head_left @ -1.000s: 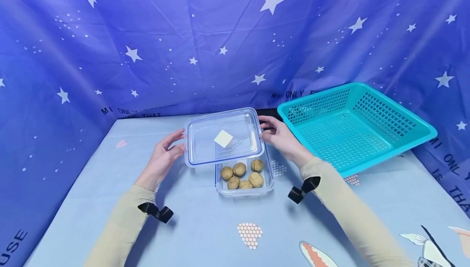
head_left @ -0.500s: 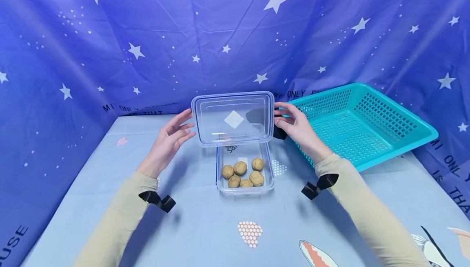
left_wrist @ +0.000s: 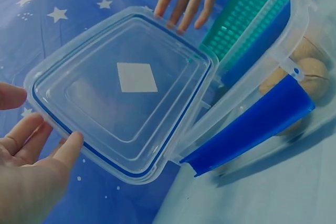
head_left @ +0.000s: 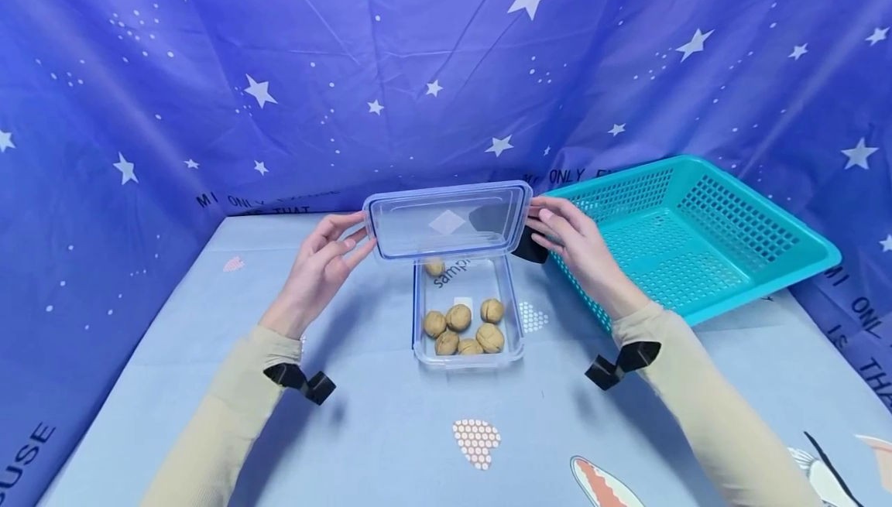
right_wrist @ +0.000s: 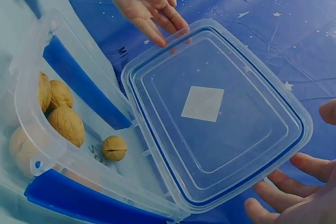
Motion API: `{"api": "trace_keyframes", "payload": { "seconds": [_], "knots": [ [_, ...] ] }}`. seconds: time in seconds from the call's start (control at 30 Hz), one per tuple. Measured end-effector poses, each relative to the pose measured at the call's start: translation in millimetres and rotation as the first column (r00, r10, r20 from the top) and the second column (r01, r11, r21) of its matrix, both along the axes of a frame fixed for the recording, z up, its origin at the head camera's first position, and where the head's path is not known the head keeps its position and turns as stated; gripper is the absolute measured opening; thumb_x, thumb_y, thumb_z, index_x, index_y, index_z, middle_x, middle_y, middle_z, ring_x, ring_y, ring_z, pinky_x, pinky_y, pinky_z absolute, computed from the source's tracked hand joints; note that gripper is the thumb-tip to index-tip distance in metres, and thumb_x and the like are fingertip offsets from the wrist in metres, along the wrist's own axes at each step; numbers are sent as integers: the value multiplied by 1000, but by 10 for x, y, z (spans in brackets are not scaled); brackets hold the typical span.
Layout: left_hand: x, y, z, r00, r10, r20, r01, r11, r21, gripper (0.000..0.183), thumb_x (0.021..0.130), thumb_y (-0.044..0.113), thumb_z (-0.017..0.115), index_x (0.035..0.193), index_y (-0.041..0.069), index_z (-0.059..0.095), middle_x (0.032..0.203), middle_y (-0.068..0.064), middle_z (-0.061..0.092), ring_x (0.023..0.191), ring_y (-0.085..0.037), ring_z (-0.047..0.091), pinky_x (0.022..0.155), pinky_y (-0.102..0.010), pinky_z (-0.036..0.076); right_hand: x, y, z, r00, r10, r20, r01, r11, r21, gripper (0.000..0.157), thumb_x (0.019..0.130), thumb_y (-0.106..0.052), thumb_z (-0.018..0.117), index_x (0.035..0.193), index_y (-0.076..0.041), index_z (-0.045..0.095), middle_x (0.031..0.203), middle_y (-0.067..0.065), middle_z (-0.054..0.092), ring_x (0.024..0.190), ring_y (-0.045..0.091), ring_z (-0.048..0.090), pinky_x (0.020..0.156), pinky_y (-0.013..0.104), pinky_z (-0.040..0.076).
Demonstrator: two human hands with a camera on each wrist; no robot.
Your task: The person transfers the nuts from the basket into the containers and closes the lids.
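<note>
A clear plastic lid (head_left: 446, 222) with a blue seal stands tilted up at the back of a clear food container (head_left: 468, 360). Its lower edge meets the container's rear rim in the wrist views. My left hand (head_left: 317, 267) touches the lid's left edge with extended fingertips. At the opposite edge, the fingers of my right hand (head_left: 581, 248) support the lid, with the thumb apart from it in the right wrist view. Several walnuts (head_left: 458, 317) lie inside, most near the front; one walnut (right_wrist: 114, 148) sits farther back. Blue side clips (left_wrist: 252, 127) hang outward.
A turquoise perforated basket (head_left: 753, 294) stands at the right, close to my right hand. Behind that hand a dark object (head_left: 533, 249) is partly hidden. The pale blue tablecloth (head_left: 390, 429) ends at a starry blue curtain (head_left: 313, 66).
Both hands first raised the lid and carried it back and to the right, off the container's middle. It then tilted and lowered slightly at the rear rim, and the rear walnut came into view.
</note>
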State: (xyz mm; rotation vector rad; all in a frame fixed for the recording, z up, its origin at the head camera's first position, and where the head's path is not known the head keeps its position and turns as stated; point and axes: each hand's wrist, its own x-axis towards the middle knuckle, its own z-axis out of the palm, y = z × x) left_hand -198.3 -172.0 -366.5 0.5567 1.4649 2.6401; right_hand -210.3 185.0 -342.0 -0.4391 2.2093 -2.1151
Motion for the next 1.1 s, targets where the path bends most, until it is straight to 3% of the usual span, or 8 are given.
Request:
{"api": "trace_keyframes", "payload": {
  "seconds": [0.17, 0.33, 0.47, 0.6, 0.63, 0.73, 0.9, 1.1],
  "knots": [
    [17, 4, -15, 1000, 6, -26, -6, 1000, -26, 29, 96, -9, 38, 104, 3, 63, 121, -13, 56, 120, -28, 48, 106, -47, 34, 48, -1, -15, 996, 20, 91, -12, 997, -82, 47, 104, -33, 44, 136, 1, 39, 134, 15, 43, 127, 30, 43, 105, 36, 36],
    [53, 64, -85, 999, 46, 6, -44, 977, -211, 19, 98, 0, 46, 102, 6, 63, 121, -13, 61, 126, -28, 46, 104, -41, 38, 95, -46, -119, 985, -10, 172, 12, 1000, -9, 50, 102, -20, 47, 141, 8, 34, 139, 18, 38, 119, 19, 45, 106, 34, 34],
    [54, 119, -177, 993, 115, 3, -105, 916, -388, 18, 94, -4, 52, 110, -1, 59, 128, -14, 56, 129, -27, 44, 107, -40, 35, 100, -71, -243, 982, -39, 185, 22, 995, 92, 53, 96, -9, 53, 144, 7, 35, 144, 22, 35, 121, 23, 43, 102, 29, 36],
    [40, 157, -283, 984, 166, -60, -172, 831, -529, 27, 88, -9, 57, 115, -10, 56, 136, -17, 50, 132, -26, 39, 111, -43, 27, 80, -79, -361, 982, -15, 191, -17, 986, 164, 58, 94, -8, 57, 146, 5, 34, 147, 23, 35, 126, 33, 42, 103, 35, 33],
    [39, 164, -303, 984, 165, -64, -173, 823, -541, 30, 87, -10, 58, 116, -11, 55, 139, -18, 48, 134, -27, 36, 111, -45, 24, 78, -77, -381, 981, -8, 194, -27, 984, 177, 59, 93, -8, 57, 146, 4, 34, 147, 24, 36, 126, 35, 42, 105, 38, 32],
    [50, 173, -359, 988, 151, -45, -150, 810, -566, 38, 84, -11, 59, 122, -9, 54, 148, -18, 34, 138, -32, 28, 111, -51, 23, 83, -70, -430, 980, 1, 201, -44, 977, 210, 64, 91, -7, 59, 148, 3, 32, 147, 25, 36, 123, 38, 46, 105, 42, 32],
    [87, 158, -425, 995, 99, 20, -67, 792, -607, 60, 82, -9, 63, 138, 1, 45, 156, -15, 16, 136, -42, 27, 104, -52, 34, 91, -55, -493, 975, 14, 221, -46, 989, 139, 66, 90, -2, 55, 151, -1, 28, 148, 22, 34, 110, 27, 54, 91, 30, 45],
    [93, 156, -427, 997, 51, 53, -7, 779, -627, 80, 82, -4, 70, 150, 10, 31, 150, -20, 27, 120, -37, 47, 92, -42, 46, 79, -67, -486, 984, 30, 175, -26, 999, -23, 65, 94, 3, 49, 153, -6, 26, 153, 14, 23, 90, 12, 60, 73, 22, 51]
  ]
}}
